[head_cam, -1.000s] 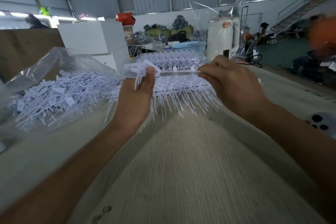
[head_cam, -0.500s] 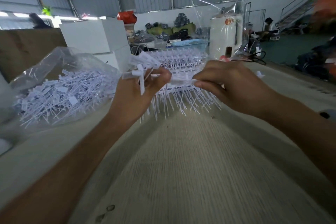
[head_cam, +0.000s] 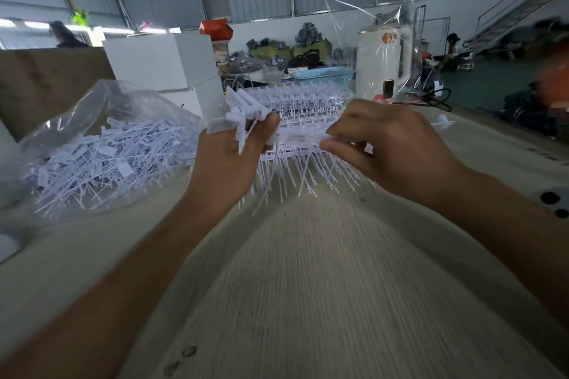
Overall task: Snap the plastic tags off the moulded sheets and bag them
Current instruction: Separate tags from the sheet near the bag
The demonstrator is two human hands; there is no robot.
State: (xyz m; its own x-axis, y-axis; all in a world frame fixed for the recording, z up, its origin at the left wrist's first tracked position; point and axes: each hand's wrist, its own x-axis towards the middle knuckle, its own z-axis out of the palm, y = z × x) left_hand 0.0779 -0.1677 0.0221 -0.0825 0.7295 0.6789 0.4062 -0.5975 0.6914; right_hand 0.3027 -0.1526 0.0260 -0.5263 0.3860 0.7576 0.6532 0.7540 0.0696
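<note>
Tabletop [head_cam: 323, 301]: we see a pale, wood-grained surface that runs from the near edge to the far end, with two small dark marks near the bottom.
Left hand [head_cam: 228, 163]: our grip is curled round a bunch of snapped-off tags [head_cam: 243, 114], whose flat heads stick up above the fingers.
Right hand [head_cam: 391, 144]: fingertips and thumb pinch the near edge of the moulded sheet [head_cam: 301, 137], held up off the tabletop between both hands.
Moulded sheet: white, its thin tails hang down toward the tabletop; behind it more sheets [head_cam: 301, 95] lie stacked on the surface.
Bag [head_cam: 101, 144]: clear plastic, lying on the tabletop left of the left hand, well filled with loose white tags.
White boxes [head_cam: 163, 64]: we see them stacked behind the bag.
Blue basket [head_cam: 323, 74]: it stands beyond the stacked sheets.
White appliance [head_cam: 381, 61]: upright at the far right of the tabletop, wrapped in clear film, a phone leaning at its base.
Room: we look into a large hall with grey corrugated metal walls, a white lower wall, a green floor on the right and a metal staircase [head_cam: 508, 15] in the far corner.
</note>
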